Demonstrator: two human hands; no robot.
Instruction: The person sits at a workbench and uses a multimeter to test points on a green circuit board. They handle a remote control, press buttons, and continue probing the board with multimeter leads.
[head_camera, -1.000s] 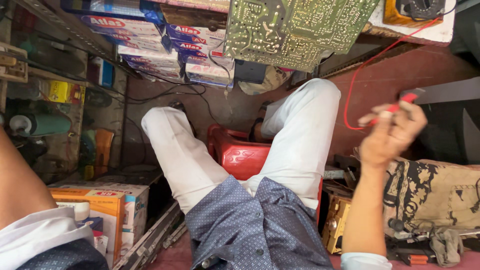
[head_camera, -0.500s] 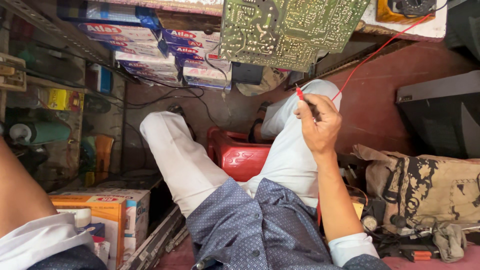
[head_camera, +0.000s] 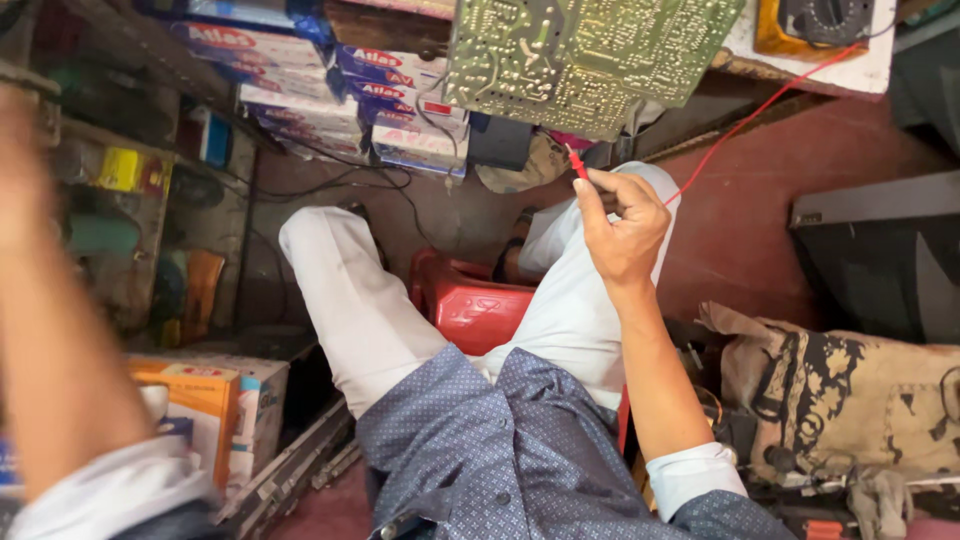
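Red probe (head_camera: 577, 163), pinched in the right hand (head_camera: 622, 225), sits just below the circuit board (head_camera: 590, 50) edge; left hand's grip hidden.

Right hand (head_camera: 622, 225) pinches red probe (head_camera: 578, 163), tip just below green circuit board (head_camera: 590, 50); left forearm (head_camera: 50, 330) blurred.

You're in a cramped electronics repair workshop. A bare green circuit board (head_camera: 590, 55) and multimeter (head_camera: 825, 22) sit overhead. Stacked boxes (head_camera: 330, 85) crowd the shelves.
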